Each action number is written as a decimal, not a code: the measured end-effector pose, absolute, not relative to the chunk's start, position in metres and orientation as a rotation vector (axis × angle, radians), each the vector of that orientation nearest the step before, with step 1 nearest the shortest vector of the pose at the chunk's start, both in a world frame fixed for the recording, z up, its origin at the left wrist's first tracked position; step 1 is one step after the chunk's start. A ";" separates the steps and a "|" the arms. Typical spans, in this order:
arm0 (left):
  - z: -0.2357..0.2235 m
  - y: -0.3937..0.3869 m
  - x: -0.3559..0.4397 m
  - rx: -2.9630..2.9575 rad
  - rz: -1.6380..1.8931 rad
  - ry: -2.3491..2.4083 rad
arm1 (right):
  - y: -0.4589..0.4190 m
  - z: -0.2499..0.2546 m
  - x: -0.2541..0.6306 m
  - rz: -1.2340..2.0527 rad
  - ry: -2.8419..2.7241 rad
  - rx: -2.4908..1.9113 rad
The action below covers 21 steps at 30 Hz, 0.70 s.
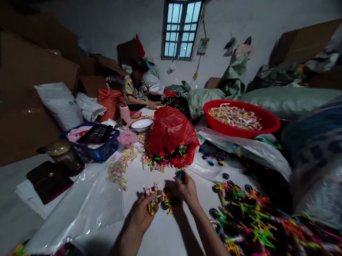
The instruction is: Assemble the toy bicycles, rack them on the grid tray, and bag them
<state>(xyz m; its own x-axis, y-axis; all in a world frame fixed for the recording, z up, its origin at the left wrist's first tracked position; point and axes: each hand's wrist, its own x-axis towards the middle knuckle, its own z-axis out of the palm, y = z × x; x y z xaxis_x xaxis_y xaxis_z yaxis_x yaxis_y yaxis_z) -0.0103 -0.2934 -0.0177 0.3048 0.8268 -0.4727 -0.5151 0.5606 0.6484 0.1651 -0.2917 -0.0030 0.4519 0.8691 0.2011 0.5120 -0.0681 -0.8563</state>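
My left hand (144,211) is closed round a bunch of small wrapped candy sticks (150,193), held just above the white table (161,238). My right hand (185,188) is pinched on a small dark round piece with coloured bits (179,175), close beside the left hand. Between the hands lies a yellow and black toy piece (168,203). Loose candy sticks (132,154) trail across the table ahead of my hands.
A red plastic bag (169,132) spills coloured plastic parts. A red basin (268,122) of candies stands at the right, a heap of colourful toy parts (249,222) at the lower right. A blue basket (100,150), a jar (65,155) and clear plastic sheeting (86,207) lie left. Another person (135,88) sits at the far end.
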 end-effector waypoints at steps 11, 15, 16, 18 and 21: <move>-0.016 -0.359 0.002 0.276 0.960 0.859 | -0.382 -0.006 0.090 0.767 -0.716 -1.347; -0.010 -0.367 -0.006 0.358 0.961 0.923 | -0.396 -0.003 0.097 0.863 -0.813 -1.391; -0.009 -0.368 -0.006 0.392 0.965 0.939 | -0.401 -0.002 0.101 0.891 -0.832 -1.398; -0.006 -0.373 -0.005 0.449 0.966 0.961 | -0.411 -0.002 0.108 0.934 -0.843 -1.412; -0.003 -0.383 -0.002 0.530 0.942 0.943 | -0.421 -0.001 0.112 0.921 -0.768 -1.423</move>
